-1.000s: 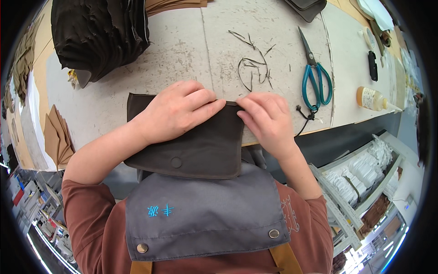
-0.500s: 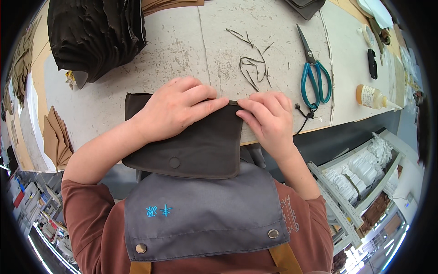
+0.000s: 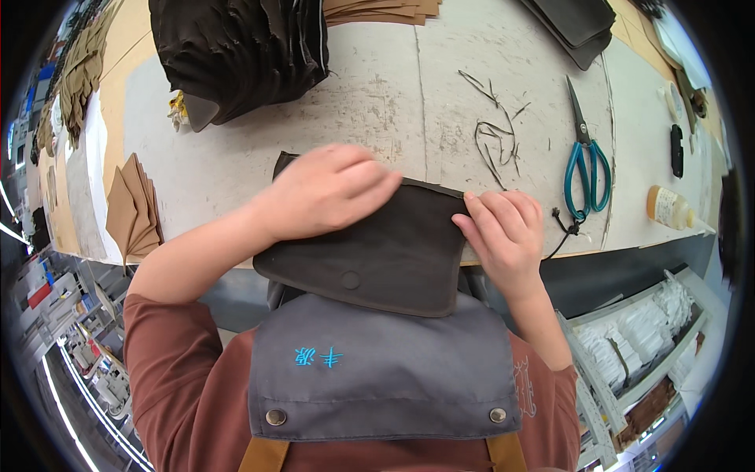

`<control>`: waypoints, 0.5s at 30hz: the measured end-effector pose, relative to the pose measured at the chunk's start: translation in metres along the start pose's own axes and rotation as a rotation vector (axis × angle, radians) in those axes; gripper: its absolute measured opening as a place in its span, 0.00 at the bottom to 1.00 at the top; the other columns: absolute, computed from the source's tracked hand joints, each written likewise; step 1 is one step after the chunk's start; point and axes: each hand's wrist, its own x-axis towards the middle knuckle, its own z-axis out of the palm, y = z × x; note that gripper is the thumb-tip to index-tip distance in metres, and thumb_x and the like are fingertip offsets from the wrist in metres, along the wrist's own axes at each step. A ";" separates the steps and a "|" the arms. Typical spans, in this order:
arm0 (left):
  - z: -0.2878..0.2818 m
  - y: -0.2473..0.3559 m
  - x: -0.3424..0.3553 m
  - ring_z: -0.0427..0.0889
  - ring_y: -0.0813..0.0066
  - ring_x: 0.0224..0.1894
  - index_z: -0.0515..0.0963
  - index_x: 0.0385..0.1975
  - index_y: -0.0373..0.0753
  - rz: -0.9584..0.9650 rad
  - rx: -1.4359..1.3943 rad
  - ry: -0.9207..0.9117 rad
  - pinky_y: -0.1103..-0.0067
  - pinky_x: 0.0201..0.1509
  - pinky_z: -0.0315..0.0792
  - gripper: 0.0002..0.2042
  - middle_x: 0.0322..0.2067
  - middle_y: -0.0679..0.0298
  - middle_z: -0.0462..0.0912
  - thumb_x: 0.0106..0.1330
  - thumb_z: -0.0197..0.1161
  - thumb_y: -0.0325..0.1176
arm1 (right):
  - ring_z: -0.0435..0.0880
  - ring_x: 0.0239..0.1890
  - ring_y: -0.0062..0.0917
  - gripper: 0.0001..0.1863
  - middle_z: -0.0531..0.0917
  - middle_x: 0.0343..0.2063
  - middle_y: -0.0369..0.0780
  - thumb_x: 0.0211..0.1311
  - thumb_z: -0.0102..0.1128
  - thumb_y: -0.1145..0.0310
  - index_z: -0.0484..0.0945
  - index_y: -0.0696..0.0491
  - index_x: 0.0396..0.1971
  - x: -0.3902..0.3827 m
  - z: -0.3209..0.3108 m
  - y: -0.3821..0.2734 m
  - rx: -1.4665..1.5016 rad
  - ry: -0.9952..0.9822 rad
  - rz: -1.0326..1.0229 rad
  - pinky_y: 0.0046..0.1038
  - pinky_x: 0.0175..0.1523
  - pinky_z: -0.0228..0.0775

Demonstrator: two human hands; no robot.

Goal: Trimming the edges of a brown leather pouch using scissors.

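A dark brown flap panel [image 3: 393,263] with a rounded lower edge and a small round disc mark lies tilted over the table's front edge, its lower part against my apron [image 3: 385,377]. At its top right corner, my right hand [image 3: 503,232] pinches the edge between thumb and fingers. My left hand [image 3: 334,193] lies across the panel's upper left, slightly blurred, its fingers drawn together at the folded top edge. Between the two hands a stretch of that edge shows bare. The left thumb is hidden.
Teal-handled scissors [image 3: 586,169] lie to the right, beside loose dark thread scraps [image 3: 495,138]. A bottle of amber liquid [image 3: 668,208] lies farther right. A thick stack of dark pieces [image 3: 240,59] stands back left, with brown pieces [image 3: 134,208] near the left edge.
The view has shifted, so everything sits farther right in it. My left hand has moved left along the panel's top edge, away from my right hand. The right hand keeps its pinch.
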 end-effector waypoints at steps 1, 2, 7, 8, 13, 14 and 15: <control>-0.006 -0.004 -0.008 0.76 0.69 0.38 0.78 0.43 0.35 0.002 -0.002 0.003 0.75 0.39 0.73 0.19 0.35 0.64 0.76 0.48 0.57 0.29 | 0.75 0.37 0.25 0.16 0.78 0.34 0.32 0.45 0.70 0.66 0.81 0.54 0.36 0.000 0.000 0.000 -0.004 -0.001 0.001 0.32 0.45 0.65; -0.011 -0.009 -0.016 0.77 0.68 0.38 0.78 0.42 0.34 0.006 0.029 -0.003 0.74 0.40 0.73 0.19 0.35 0.64 0.76 0.48 0.57 0.28 | 0.75 0.37 0.25 0.16 0.78 0.34 0.32 0.44 0.71 0.66 0.81 0.53 0.36 0.000 0.001 0.000 -0.005 0.005 0.001 0.32 0.45 0.65; -0.026 -0.023 -0.045 0.77 0.66 0.38 0.79 0.42 0.34 -0.079 0.065 -0.044 0.74 0.40 0.72 0.18 0.36 0.64 0.77 0.48 0.58 0.27 | 0.75 0.37 0.25 0.16 0.78 0.35 0.32 0.44 0.71 0.66 0.81 0.53 0.36 -0.001 0.003 -0.001 -0.013 0.015 -0.003 0.31 0.44 0.65; -0.029 -0.024 -0.048 0.77 0.66 0.38 0.79 0.42 0.35 -0.084 0.070 -0.049 0.73 0.40 0.73 0.17 0.35 0.63 0.77 0.49 0.61 0.26 | 0.75 0.37 0.25 0.16 0.77 0.35 0.32 0.44 0.71 0.66 0.81 0.53 0.36 -0.001 0.003 -0.001 -0.011 0.011 -0.001 0.31 0.45 0.65; -0.030 -0.027 -0.060 0.77 0.67 0.38 0.78 0.41 0.37 -0.141 0.111 -0.014 0.73 0.39 0.72 0.16 0.36 0.65 0.77 0.50 0.65 0.28 | 0.75 0.37 0.25 0.17 0.77 0.35 0.32 0.44 0.71 0.66 0.81 0.53 0.36 -0.001 0.003 -0.001 -0.009 0.010 -0.002 0.31 0.43 0.65; -0.031 -0.027 -0.061 0.77 0.68 0.38 0.78 0.41 0.38 -0.149 0.141 -0.002 0.74 0.38 0.72 0.16 0.36 0.66 0.77 0.51 0.64 0.30 | 0.75 0.37 0.26 0.16 0.77 0.35 0.33 0.44 0.71 0.66 0.80 0.52 0.35 -0.001 0.002 -0.001 0.004 -0.003 0.015 0.30 0.43 0.64; -0.032 -0.026 -0.062 0.77 0.68 0.38 0.78 0.41 0.38 -0.152 0.143 0.000 0.74 0.38 0.72 0.16 0.36 0.66 0.77 0.51 0.64 0.30 | 0.75 0.37 0.26 0.16 0.77 0.35 0.33 0.43 0.71 0.66 0.80 0.52 0.35 -0.001 0.002 -0.001 0.018 -0.016 0.032 0.30 0.42 0.64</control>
